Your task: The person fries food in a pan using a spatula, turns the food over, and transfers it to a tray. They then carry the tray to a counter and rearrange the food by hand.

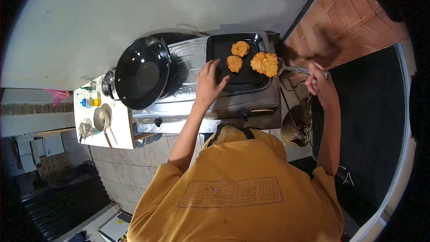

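Observation:
My right hand [317,77] is closed round the handle of a metal spatula [293,68]. On the spatula's blade lie fried patties [264,64], over the right part of a black rectangular tray [224,45]. Two more golden-brown patties rest on the tray, one upper [240,49] and one lower [234,63]. Beside the tray's lower left edge hovers my left hand [209,82], fingers apart and holding nothing. The tray is on the right side of a steel gas stove [188,69].
A large black wok [143,73] sits on the stove's left side. Farther left, a white table [121,127] bears a small pan [101,118], a yellow jar [95,102] and glasses. A brick wall [345,13] rises at the right, and a round pot [292,127] stands below it.

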`<state>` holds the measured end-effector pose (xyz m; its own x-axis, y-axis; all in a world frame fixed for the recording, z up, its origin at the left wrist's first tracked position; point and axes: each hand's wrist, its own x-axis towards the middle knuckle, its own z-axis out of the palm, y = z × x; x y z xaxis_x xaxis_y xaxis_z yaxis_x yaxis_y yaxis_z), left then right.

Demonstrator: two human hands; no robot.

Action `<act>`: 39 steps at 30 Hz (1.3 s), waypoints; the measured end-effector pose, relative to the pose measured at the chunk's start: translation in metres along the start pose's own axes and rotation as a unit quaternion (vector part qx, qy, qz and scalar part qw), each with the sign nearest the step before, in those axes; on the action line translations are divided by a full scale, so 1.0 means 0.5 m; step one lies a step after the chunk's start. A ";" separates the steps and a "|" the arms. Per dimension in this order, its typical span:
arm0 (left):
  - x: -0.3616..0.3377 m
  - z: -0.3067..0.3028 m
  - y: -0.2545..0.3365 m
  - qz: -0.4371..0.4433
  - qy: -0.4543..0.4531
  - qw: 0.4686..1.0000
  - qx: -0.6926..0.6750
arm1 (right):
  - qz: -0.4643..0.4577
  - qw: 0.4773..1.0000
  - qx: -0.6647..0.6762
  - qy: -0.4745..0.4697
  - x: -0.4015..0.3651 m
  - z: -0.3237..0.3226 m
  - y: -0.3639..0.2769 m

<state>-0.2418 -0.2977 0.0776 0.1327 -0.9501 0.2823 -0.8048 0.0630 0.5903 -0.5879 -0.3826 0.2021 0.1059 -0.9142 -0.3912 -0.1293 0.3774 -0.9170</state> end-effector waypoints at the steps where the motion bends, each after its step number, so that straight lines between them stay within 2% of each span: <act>1: 0.013 0.013 0.006 0.000 0.002 1.000 0.003 | -0.003 0.999 0.008 -0.032 0.010 0.004 -0.003; 3: 0.043 0.036 0.018 0.044 -0.006 0.999 0.030 | -0.011 0.998 0.017 -0.066 0.030 0.007 -0.006; 5: 0.067 0.051 0.021 0.037 -0.016 0.998 0.044 | 0.002 0.993 0.025 -0.117 0.049 0.009 0.003; 7: 0.080 0.057 0.022 -0.009 -0.079 0.995 0.056 | 0.000 0.992 0.025 -0.120 0.057 0.015 0.012; 15: 0.068 0.033 -0.005 0.008 -0.020 0.995 0.098 | 0.022 0.986 0.010 -0.165 0.071 0.036 0.025; 17: 0.067 0.025 -0.009 -0.028 -0.021 0.998 0.059 | 0.021 0.985 0.008 -0.170 0.078 0.043 0.030; 18: 0.064 0.024 -0.009 -0.006 0.002 0.997 0.075 | 0.021 0.984 0.006 -0.175 0.082 0.047 0.029; 22: 0.060 0.027 -0.017 -0.015 -0.010 0.997 0.075 | 0.024 0.982 -0.013 -0.187 0.092 0.061 0.019; 31: 0.065 0.027 -0.022 -0.007 -0.008 0.997 0.082 | 0.000 0.979 -0.115 -0.168 0.104 0.106 -0.033; 34: 0.069 0.033 -0.029 -0.010 -0.026 0.999 0.036 | -0.012 0.958 -0.190 -0.212 0.112 0.131 -0.087; 37: 0.071 0.045 -0.026 0.023 0.010 1.000 0.011 | 0.019 0.945 -0.233 -0.230 0.150 0.151 -0.119; 39: 0.075 0.061 -0.040 -0.022 -0.017 0.999 -0.018 | 0.003 0.939 -0.252 -0.233 0.162 0.158 -0.136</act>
<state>-0.2381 -0.3437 0.0531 0.1475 -0.9621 0.2294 -0.7771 0.0308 0.6286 -0.4927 -0.4708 0.2265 0.5081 -0.7046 -0.4953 -0.5685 0.1577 -0.8075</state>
